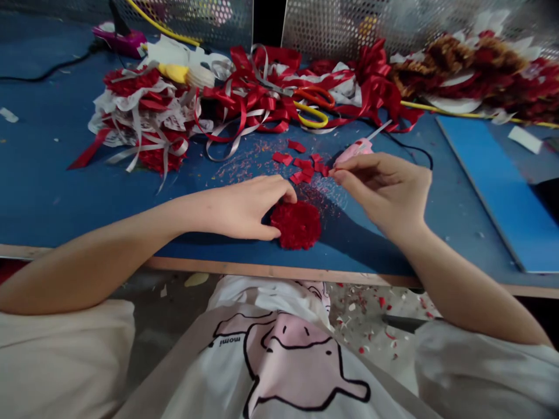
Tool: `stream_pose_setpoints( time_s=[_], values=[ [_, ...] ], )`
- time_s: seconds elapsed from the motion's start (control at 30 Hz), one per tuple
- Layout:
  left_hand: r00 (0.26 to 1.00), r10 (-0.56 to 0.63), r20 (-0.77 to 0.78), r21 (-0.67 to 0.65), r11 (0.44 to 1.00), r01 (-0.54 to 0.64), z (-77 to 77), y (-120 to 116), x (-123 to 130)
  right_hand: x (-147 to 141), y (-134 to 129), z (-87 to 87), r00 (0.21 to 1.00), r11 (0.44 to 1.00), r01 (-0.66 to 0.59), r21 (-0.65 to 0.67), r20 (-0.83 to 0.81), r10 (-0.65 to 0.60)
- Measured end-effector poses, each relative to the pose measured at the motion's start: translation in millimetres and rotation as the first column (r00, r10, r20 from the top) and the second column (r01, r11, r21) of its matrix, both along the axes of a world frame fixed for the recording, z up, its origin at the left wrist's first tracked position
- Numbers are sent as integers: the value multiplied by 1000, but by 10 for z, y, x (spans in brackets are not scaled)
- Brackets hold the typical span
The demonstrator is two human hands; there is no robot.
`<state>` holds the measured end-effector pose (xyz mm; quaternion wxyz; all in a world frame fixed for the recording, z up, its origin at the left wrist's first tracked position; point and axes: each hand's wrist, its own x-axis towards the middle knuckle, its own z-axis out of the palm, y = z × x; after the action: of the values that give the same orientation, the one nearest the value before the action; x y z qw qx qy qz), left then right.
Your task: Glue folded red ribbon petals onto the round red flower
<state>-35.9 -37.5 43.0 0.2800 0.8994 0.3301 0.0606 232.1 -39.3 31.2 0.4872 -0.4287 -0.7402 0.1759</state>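
A fuzzy red rosette (299,226) lies flat on the blue table near its front edge. My left hand (247,206) holds it from the left, thumb at its lower side and curled fingers at its upper side. To the right, my right hand (382,189) is raised above the table with thumb and forefinger pinched together. Whatever is between those fingertips is too small to make out. Small cut pieces of red ribbon (303,164) lie just left of the pinch. Behind the right fingers is a pink glue gun (356,150), partly hidden, with a pale glue stick in it.
Behind my hands lie tangled red ribbons (262,99), scissors (313,107) with orange and yellow handles, and a red-and-white ribbon pile (148,116). A blue board (493,186) rests at right. Perforated metal panels (336,26) stand at the back. A purple tool (117,39) is back left.
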Motion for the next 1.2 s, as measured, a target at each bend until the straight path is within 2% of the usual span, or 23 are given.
stream_pose_setpoints(
  time_s=[0.1, 0.27, 0.4, 0.6, 0.73, 1.03, 1.2],
  values=[
    [996, 15, 91, 53, 998, -20, -44, 69, 19, 37, -26, -28, 992, 998, -17, 61, 123, 9],
    [971, 173, 165, 11, 984, -178, -55, 63, 86, 96, -20, -42, 934, 979, -166, 117, 337, 119],
    [957, 221, 188, -27, 975, -220, -68, 31, 121, 74, -47, -52, 880, 935, -336, 116, 392, 268],
    [927, 284, 245, -99, 958, -268, -153, 48, 156, 76, -110, -111, 825, 877, -436, 202, 478, 300],
    [910, 308, 277, -117, 951, -287, -195, 69, 171, 132, -112, -133, 751, 839, -515, 175, 563, 344],
    [908, 258, 329, -80, 966, -246, -249, 83, 168, 63, -131, -16, 658, 727, -600, 335, 723, 210],
    [912, 252, 325, -63, 967, -245, -262, 87, 172, 26, -151, 26, 599, 621, -669, 409, 791, 125]
  ],
)
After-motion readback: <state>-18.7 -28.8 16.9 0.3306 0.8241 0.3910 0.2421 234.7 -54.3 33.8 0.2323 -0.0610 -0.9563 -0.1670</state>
